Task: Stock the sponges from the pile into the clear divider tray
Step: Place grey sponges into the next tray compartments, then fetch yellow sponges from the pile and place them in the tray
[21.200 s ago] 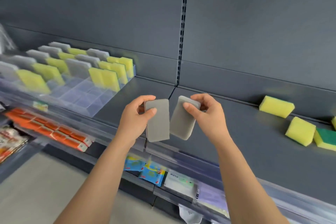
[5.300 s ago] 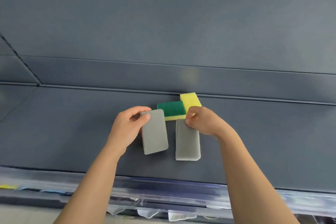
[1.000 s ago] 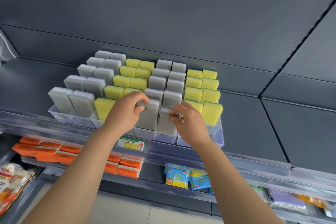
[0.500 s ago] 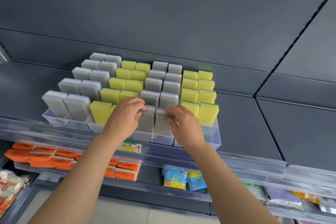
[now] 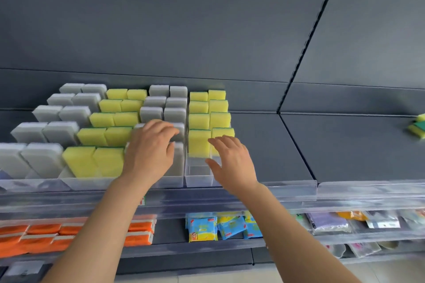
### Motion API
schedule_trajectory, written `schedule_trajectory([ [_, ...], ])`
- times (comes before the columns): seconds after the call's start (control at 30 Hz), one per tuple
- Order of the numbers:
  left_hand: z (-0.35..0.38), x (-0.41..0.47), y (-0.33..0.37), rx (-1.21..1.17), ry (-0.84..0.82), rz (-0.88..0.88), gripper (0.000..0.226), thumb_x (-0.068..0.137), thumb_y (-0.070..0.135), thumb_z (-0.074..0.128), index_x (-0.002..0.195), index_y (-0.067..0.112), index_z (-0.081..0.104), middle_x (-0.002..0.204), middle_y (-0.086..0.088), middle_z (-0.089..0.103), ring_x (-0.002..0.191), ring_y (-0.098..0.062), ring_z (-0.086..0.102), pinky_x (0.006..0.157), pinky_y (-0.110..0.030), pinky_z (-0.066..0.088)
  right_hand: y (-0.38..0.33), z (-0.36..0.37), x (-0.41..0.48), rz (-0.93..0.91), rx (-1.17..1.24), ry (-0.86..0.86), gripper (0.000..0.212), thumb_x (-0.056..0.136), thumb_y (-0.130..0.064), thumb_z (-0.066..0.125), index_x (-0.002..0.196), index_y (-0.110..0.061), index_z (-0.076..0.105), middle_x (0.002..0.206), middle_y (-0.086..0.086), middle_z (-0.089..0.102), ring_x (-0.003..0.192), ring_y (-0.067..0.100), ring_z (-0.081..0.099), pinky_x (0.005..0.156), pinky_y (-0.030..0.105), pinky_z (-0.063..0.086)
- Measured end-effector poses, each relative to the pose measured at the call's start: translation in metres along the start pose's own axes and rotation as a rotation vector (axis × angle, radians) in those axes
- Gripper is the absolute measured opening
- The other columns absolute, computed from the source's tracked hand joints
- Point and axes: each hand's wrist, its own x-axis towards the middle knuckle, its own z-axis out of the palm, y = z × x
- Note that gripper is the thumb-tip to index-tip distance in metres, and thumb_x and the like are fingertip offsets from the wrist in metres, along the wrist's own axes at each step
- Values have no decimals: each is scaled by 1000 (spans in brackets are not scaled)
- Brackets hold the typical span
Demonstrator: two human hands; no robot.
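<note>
The clear divider tray (image 5: 197, 179) sits on the dark shelf, filled with upright grey and yellow sponges in columns. My left hand (image 5: 150, 151) lies with relaxed fingers over the front grey sponges (image 5: 178, 161), touching their tops. My right hand (image 5: 230, 163) hovers open in front of the yellow sponge column (image 5: 199, 143), holding nothing; the front slots below that column look bare. Far right on the shelf lies a small pile of yellow-and-green sponges (image 5: 419, 127).
A clear rail (image 5: 345, 188) runs along the shelf's front edge. Below it hang orange packs (image 5: 34, 236), blue packets (image 5: 213, 227) and other bagged goods. Bare dark shelf stretches between the tray and the sponge pile.
Both hands have let go of the two grey sponges, which now stand in the front slots. My right hand has moved right and opened; the view has shifted right.
</note>
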Motion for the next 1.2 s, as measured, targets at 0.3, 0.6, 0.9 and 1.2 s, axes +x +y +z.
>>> schedule_trajectory([
  [0.3,54,43,114,-26,-59,219,36,65,1,76,100,8,69,99,-6,68,94,-29,62,78,-39,53,118,-66,-47,231,-135,-47,49,91,-35,56,136,-20,45,135,0,51,129,22,38,105,34,29],
  [0.6,117,69,261,-34,-133,268,31,72,6,73,103,12,69,103,-3,67,101,-25,60,79,-39,50,242,-139,-109,379,-227,-105,47,91,-36,56,133,-18,45,132,3,51,126,25,39,101,35,33],
  [0.9,175,98,385,-20,-225,354,25,81,11,64,105,17,65,107,3,63,106,-20,55,83,-34,47,350,-190,-154,499,-282,-108,40,90,-35,57,126,-19,49,124,3,53,119,25,42,98,35,35],
  [1.2,237,160,480,-63,-255,432,20,78,7,63,97,14,65,98,1,64,98,-22,56,78,-34,48,456,-220,-161,606,-315,-93,42,91,-37,54,129,-20,48,127,3,53,121,25,42,99,35,36],
])
